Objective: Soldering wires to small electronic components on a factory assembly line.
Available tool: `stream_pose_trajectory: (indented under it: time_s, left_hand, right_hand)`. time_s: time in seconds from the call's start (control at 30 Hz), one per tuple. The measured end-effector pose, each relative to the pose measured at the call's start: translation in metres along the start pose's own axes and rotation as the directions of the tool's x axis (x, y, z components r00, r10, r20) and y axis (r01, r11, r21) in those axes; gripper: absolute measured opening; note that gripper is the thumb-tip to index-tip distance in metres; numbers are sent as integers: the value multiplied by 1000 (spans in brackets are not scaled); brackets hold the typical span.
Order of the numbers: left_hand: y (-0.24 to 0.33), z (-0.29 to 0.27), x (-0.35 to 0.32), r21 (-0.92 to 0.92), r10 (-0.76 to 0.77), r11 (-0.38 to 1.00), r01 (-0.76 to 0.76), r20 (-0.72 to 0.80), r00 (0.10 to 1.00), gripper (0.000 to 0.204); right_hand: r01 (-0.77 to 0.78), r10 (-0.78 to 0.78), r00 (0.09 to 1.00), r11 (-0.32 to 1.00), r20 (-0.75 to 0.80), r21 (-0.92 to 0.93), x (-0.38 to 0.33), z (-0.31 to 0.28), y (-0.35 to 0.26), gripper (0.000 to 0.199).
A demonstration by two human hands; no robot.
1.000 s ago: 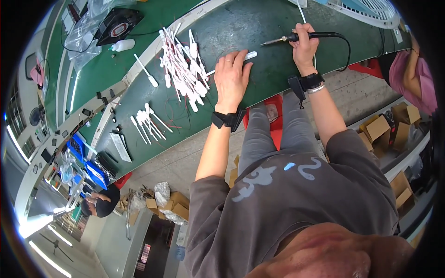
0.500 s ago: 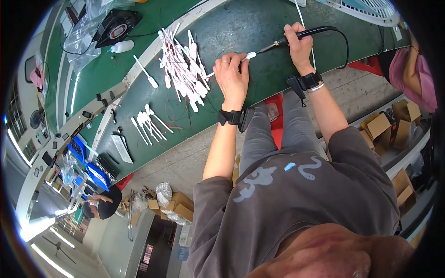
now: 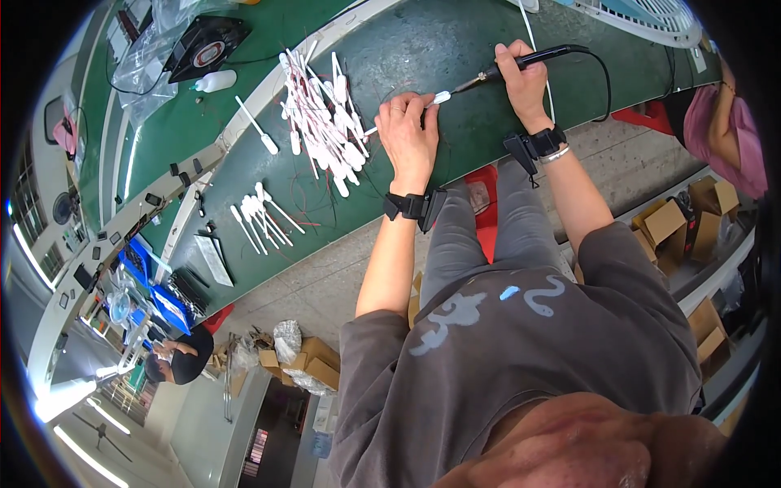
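Observation:
My left hand [image 3: 406, 134] is closed on a thin white stick-shaped part [image 3: 442, 98], whose wider end pokes out past the fingertips. In my right hand [image 3: 525, 79] is a black-handled soldering iron [image 3: 527, 60], gripped like a pen. Its metal tip points left and meets or nearly meets the end of the white part; actual contact is too small to make out. Just left of my left hand lies a large pile of similar white parts [image 3: 321, 122] with thin dark and reddish wires. A smaller group of them [image 3: 262, 213] rests nearer the bench edge.
Everything lies on a green bench [image 3: 455, 41]. A single white part [image 3: 257, 126] sits left of the pile. Farther left are a black fan [image 3: 207, 49] and a white bottle [image 3: 215, 81]. A white-grilled fan [image 3: 643, 20] stands at the upper right. The iron's cord [image 3: 608, 89] loops right.
Both hands hold nearly the same place. The soldering iron has shifted very slightly to the left, and the white part a touch to the right.

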State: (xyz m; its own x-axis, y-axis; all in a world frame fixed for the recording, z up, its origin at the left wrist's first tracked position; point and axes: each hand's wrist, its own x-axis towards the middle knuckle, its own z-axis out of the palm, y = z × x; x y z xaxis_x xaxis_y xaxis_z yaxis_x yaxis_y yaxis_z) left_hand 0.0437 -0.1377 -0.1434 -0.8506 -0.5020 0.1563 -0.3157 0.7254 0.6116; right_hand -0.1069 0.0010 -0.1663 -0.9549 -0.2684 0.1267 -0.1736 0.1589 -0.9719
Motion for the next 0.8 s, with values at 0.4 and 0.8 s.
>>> stream_pose_trajectory:
  time_s: [0.4, 0.8]
  left_hand:
    - [-1, -1, 0, 1, 18, 1000, -18, -11, 1000, 15]
    - [-3, -1, 1, -5, 20, 1000, -20, -1, 1000, 16]
  right_hand:
    - [-10, 10, 1000, 1000, -13, 0, 0, 2, 0, 32]
    - [-148, 168, 984, 949, -51, 278, 0, -2, -2, 31]
